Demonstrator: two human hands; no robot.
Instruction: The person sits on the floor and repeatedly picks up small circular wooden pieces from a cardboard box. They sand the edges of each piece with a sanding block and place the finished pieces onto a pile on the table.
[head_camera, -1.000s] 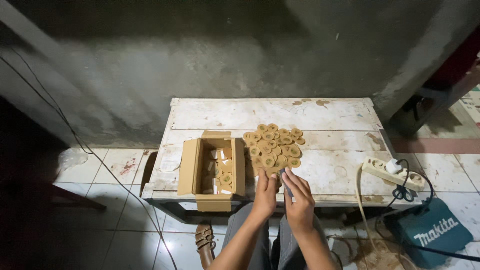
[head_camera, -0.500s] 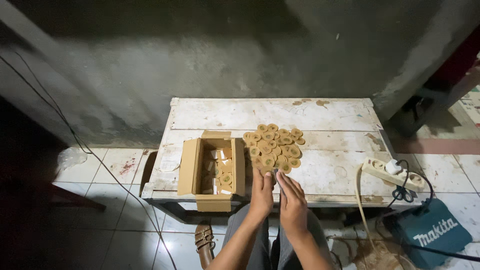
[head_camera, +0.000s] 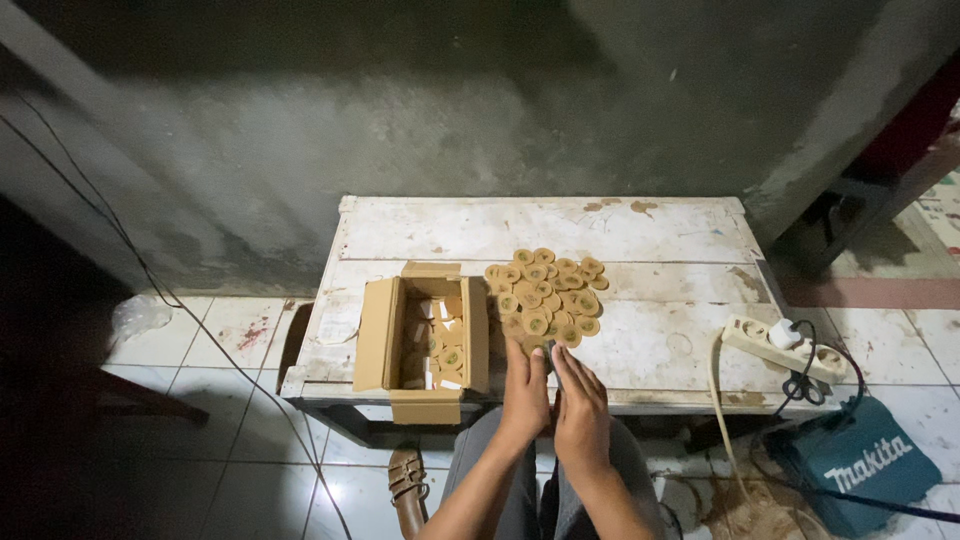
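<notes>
Left hand and right hand pinch one small piece together at table's front edge, just below the disc pile; keep grip low, steady, near open box.

Left hand and right hand side by side, palms down, fingers seemingly extended forward

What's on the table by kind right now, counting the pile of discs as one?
Cardboard box: 1
Pile of tan round discs: 1
White power strip: 1
Hands, left hand and right hand: 2
Total: 5
</notes>
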